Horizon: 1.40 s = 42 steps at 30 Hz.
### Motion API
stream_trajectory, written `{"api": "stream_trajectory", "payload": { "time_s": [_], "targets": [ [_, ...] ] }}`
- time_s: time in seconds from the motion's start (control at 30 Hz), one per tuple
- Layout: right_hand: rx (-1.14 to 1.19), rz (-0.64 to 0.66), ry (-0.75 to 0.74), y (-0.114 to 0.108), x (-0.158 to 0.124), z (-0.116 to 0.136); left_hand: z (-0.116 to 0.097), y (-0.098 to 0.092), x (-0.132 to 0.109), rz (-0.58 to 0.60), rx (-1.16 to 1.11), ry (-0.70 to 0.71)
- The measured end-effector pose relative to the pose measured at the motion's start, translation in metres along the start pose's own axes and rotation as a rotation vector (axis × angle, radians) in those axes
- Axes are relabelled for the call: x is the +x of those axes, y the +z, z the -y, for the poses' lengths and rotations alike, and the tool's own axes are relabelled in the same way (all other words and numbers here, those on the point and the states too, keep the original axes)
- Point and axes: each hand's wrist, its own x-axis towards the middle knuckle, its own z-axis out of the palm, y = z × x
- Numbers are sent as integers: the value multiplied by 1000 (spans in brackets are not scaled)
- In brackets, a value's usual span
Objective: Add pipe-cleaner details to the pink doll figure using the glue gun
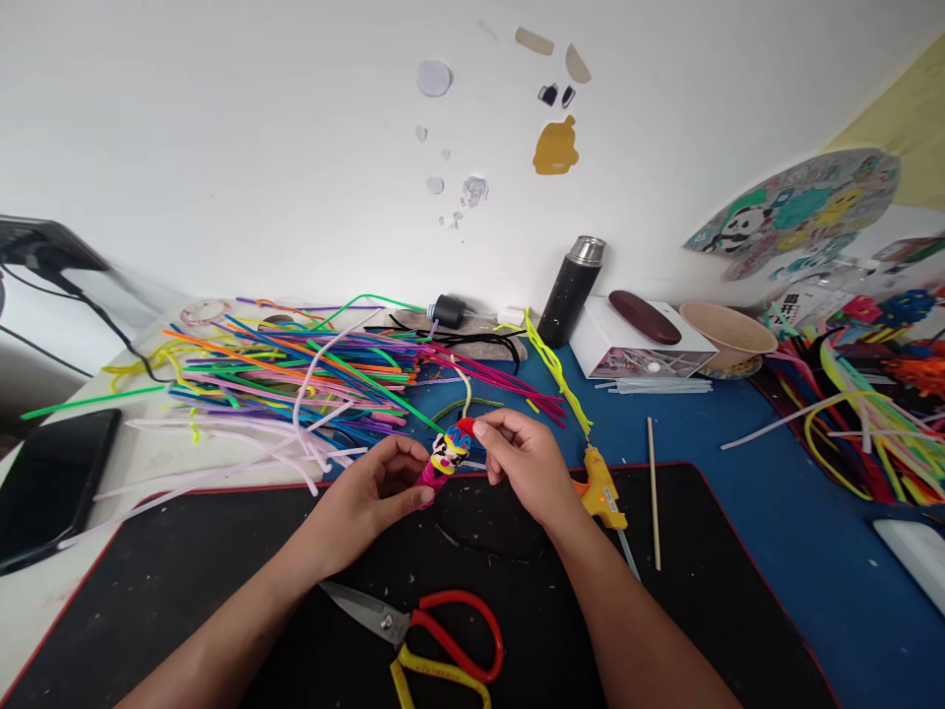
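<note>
Blue desk (775, 512), beige bowl (727, 335), flask (570, 290)

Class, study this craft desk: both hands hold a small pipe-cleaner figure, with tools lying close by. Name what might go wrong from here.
1. The yellow glue gun lies right beside the right hand; if it is hot, the wrist might brush it.
2. The red-handled scissors lie between the forearms, blades pointing toward the left arm, which may catch them.
3. The left hand pinches the figure only at its pink base; a tug at the top might bend it.
</note>
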Motion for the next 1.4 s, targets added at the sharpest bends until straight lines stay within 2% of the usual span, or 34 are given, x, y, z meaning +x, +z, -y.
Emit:
{"api": "stream_trajectory", "payload": {
  "time_s": [0.83, 1.4],
  "targets": [
    [29, 26, 39, -2, 2, 2, -1, 2, 0, 36, -1, -44],
    [24, 38, 42, -1, 3, 0, -1, 4, 0, 6, 72, -34]
  ]
}}
